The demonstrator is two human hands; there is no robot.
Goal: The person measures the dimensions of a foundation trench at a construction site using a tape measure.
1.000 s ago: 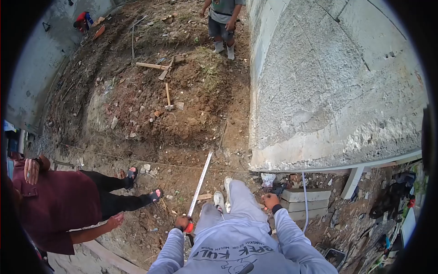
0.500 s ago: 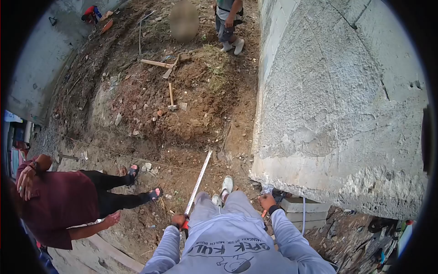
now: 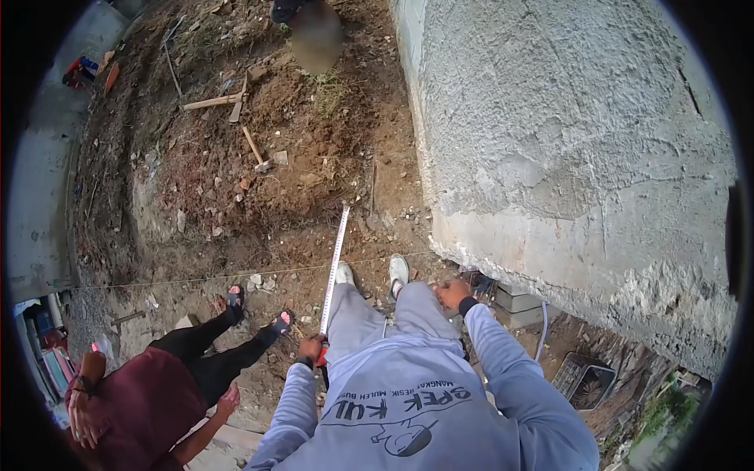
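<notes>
My left hand (image 3: 312, 348) is closed around a red tape measure (image 3: 322, 358) beside my left thigh. Its long white blade (image 3: 335, 263) stretches forward past my left shoe to the foot of the dirt mound (image 3: 287, 177). My right hand (image 3: 454, 293) is in front of my right thigh, close to the rough concrete wall, with its fingers curled; whatever they hold, if anything, is hidden. A thin string (image 3: 212, 281) runs across the ground and passes near the blade and my shoes.
A person in a maroon shirt (image 3: 145, 400) stands at the left. A bending person (image 3: 290, 9) is at the top. A pickaxe (image 3: 216, 102) and a hammer (image 3: 253, 147) lie on the mound. The concrete wall (image 3: 542, 157) fills the right, with blocks (image 3: 514, 306) below its edge.
My right hand has risen forward from beside my hip toward the wall. My left hand still grips the tape measure. The person at the top has bent down; my view has shifted.
</notes>
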